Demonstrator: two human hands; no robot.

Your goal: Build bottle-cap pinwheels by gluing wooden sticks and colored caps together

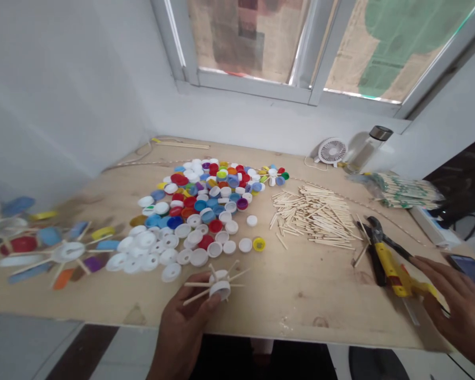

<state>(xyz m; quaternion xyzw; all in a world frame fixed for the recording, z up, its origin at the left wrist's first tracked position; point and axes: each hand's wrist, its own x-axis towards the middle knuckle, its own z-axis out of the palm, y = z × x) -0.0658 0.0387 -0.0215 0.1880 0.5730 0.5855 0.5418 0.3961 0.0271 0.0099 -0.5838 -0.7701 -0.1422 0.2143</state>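
Head view — white bottle cap (sticks radiating) sits in left grip.

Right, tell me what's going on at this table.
A person is working at a wooden table. Their left hand holds a white bottle cap with wooden sticks fixed around it like spokes. Their open right hand is beside yellow-handled pliers. Between the hands lie a heap of coloured plastic caps and a pile of cut sticks. More spoked caps lie at the table's left.
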